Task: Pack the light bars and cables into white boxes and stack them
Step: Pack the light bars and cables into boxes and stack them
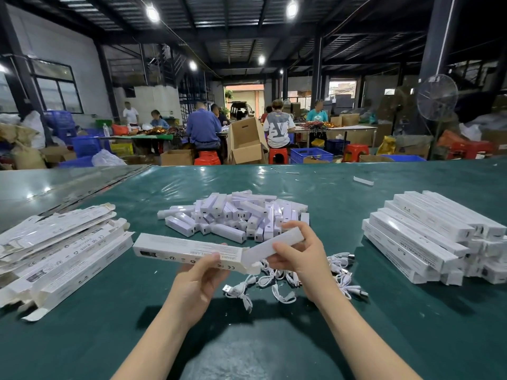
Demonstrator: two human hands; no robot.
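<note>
My left hand grips a long white box held level above the green table, its open end facing right. My right hand holds a white light bar, whose lower left end sits at the box's open mouth. Behind my hands lies a heap of white light bars. Several coiled white USB cables lie on the table under my right hand.
Flat, unfolded white boxes are piled at the left. A stack of packed white boxes stands at the right. One stray white piece lies farther back on the green table. People work at tables in the background.
</note>
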